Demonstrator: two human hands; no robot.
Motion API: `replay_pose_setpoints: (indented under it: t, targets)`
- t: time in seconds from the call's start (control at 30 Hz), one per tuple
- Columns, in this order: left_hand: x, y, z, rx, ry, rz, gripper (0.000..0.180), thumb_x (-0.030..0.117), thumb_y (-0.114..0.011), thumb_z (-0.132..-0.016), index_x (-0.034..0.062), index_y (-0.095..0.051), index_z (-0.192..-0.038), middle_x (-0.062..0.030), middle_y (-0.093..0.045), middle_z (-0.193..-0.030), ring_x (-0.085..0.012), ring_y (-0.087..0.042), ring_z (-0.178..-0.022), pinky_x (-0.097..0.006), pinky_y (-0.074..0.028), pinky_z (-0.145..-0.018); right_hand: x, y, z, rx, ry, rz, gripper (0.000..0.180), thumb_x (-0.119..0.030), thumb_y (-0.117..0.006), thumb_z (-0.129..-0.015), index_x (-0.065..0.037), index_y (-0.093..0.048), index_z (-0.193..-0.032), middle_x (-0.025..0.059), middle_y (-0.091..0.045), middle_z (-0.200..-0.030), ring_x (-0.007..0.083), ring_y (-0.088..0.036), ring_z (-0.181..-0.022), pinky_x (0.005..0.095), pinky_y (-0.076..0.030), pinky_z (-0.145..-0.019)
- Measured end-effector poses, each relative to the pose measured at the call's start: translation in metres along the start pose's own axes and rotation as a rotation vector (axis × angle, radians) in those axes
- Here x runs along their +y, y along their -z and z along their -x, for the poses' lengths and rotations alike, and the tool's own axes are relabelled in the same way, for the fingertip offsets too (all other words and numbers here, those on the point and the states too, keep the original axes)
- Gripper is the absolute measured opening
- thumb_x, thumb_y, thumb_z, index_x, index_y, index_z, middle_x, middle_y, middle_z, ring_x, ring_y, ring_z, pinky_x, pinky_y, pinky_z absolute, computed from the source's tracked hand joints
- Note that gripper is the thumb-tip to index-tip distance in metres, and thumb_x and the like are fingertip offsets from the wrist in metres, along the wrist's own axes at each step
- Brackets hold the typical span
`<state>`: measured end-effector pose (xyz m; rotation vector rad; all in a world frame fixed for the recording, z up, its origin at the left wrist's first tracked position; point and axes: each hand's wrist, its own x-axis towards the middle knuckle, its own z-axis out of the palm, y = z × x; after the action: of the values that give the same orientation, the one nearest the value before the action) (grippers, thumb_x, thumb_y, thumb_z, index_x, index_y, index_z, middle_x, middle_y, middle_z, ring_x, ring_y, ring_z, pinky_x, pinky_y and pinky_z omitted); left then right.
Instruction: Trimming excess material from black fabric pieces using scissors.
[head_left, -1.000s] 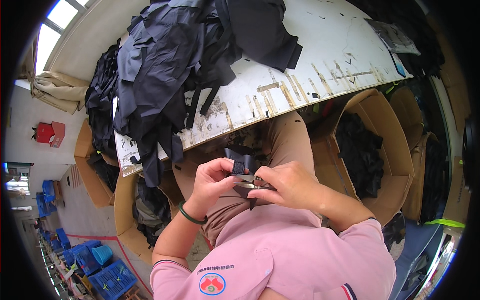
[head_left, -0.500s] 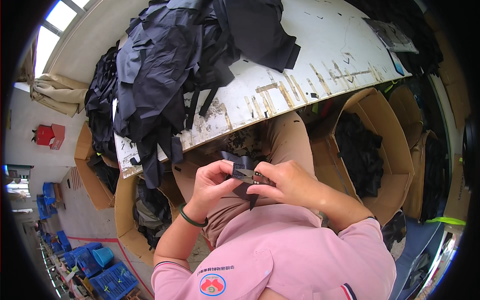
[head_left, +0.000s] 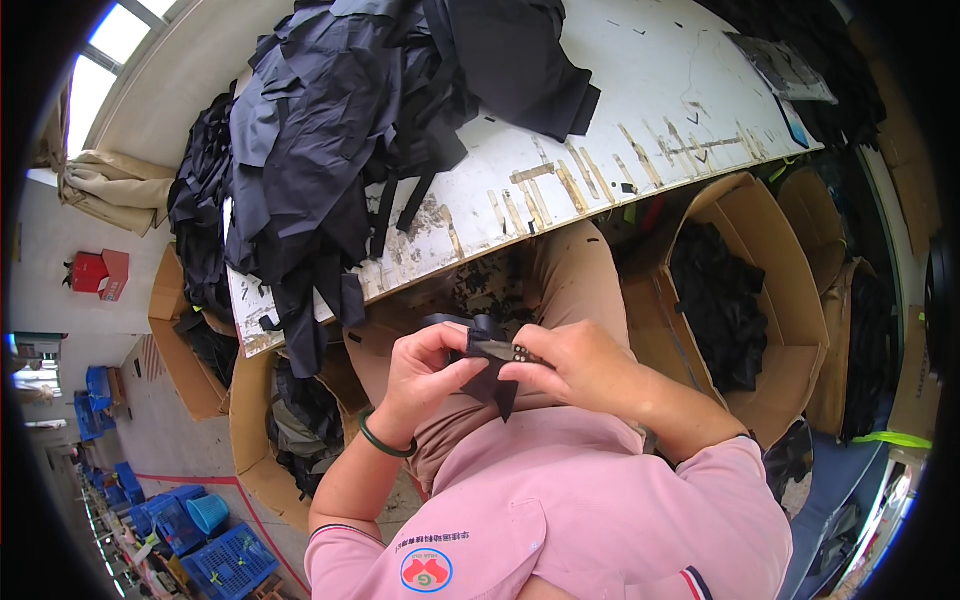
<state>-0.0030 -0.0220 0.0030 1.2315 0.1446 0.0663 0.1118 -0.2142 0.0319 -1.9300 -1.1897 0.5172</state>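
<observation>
Just above the pink shirt [head_left: 560,520], the left hand [head_left: 420,375] pinches a small dark fabric piece [head_left: 487,365], fingers clamped on its edge. The right hand [head_left: 580,368], beside it, grips the other end together with a little metal tool [head_left: 525,353]. The limp, floppy cloth could slip; the tool might nick a finger.
</observation>
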Motion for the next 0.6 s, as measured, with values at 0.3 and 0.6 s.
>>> replay_pose_setpoints:
  t: [0.3, 0.6]
  targets:
    - [-0.006, -0.021, -0.022, -0.131, -0.085, -0.186, 0.013, 0.004, -0.068, -0.080, 0.0005, -0.062, -0.091, -0.0088, -0.054, -0.111, -0.0136, -0.053, -0.097, -0.026, -0.043, -0.085, 0.022, -0.006, 0.007, 0.135, -0.268, -0.727, 0.016, -0.013, -0.069, -0.086, -0.005, -0.056, -0.089, -0.0023, -0.057, -0.082, 0.0048, -0.051, -0.075, 0.0226, -0.043, -0.065]
    - [0.074, 0.092, -0.105, 0.535, -0.649, -1.186, 0.028, 0.009, -0.069, -0.077, 0.0034, -0.061, -0.103, -0.0128, -0.058, -0.104, -0.0284, -0.056, -0.098, -0.034, -0.045, -0.085, 0.098, 0.138, 0.141, 1.135, -0.270, -0.961, 0.013, -0.020, -0.060, -0.093, -0.014, -0.055, -0.103, -0.0111, -0.031, -0.052, 0.0003, -0.027, -0.039, 0.0181, -0.021, -0.037]
